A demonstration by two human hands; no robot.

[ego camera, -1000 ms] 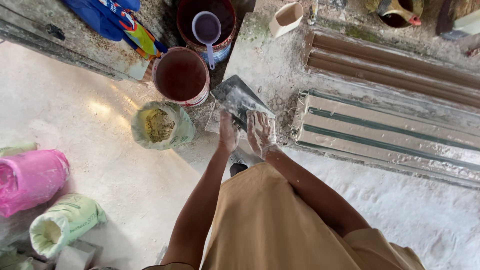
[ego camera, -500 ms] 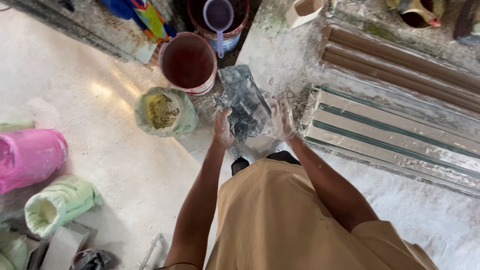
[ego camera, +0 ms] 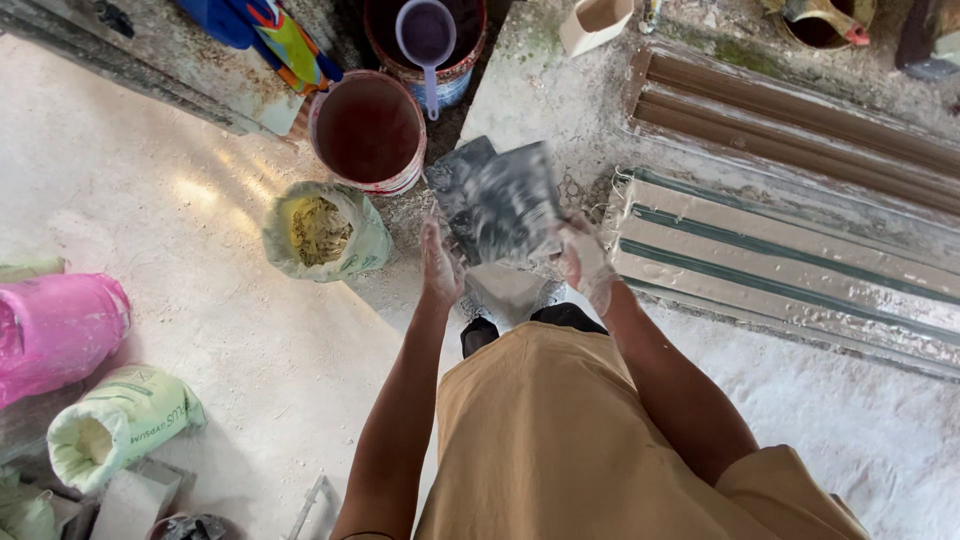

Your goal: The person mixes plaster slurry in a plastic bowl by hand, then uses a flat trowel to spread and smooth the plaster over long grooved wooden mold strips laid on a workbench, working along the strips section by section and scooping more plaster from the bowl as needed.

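Both my hands grip one thing in the head view: a grey, plaster-smeared flat sheet [ego camera: 500,205], blurred, held up over the white dusty floor [ego camera: 180,200]. My left hand [ego camera: 440,268] has its fingers closed on the sheet's near left edge; my right hand [ego camera: 585,262], coated white, clamps the right edge. Just beyond the sheet stands a round red bucket [ego camera: 368,130], and left of it an open sack of yellowish fibre [ego camera: 322,232]. I judge I'm shaking or cleaning the sheet; a firm two-handed hold seems needed.
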